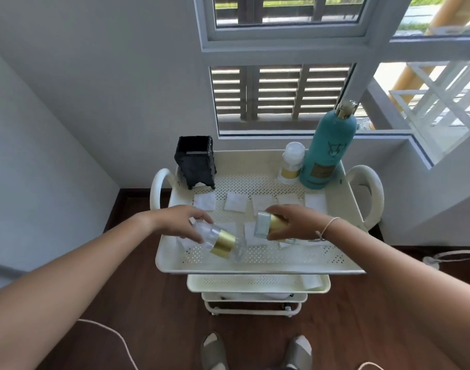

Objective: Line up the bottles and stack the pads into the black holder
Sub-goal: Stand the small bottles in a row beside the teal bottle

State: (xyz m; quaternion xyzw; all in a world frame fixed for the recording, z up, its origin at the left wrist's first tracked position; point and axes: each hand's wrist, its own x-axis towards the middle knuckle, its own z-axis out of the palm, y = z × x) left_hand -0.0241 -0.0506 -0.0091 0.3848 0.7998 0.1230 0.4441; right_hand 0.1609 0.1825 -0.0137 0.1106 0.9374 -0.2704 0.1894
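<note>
Cart tray (258,267): pads (236,202), bottles (326,153), holder (196,162)

Head camera looks steeply down onto cart (255,265).

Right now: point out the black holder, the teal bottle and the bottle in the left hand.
black holder (196,162), head view, front wall.
teal bottle (328,153), head view, body.
bottle in left hand (223,244), head view, gold band.

Bright daylight comes through the window (282,97) at the top, whitening the view beyond its right panes. The wall (95,76) is evenly lit, with soft shadows. Wide-angle distortion bends the window frame and stretches the forearms toward the lower corners. The left hand (180,222) and clear bottle (215,239) are slightly motion-blurred.
</note>
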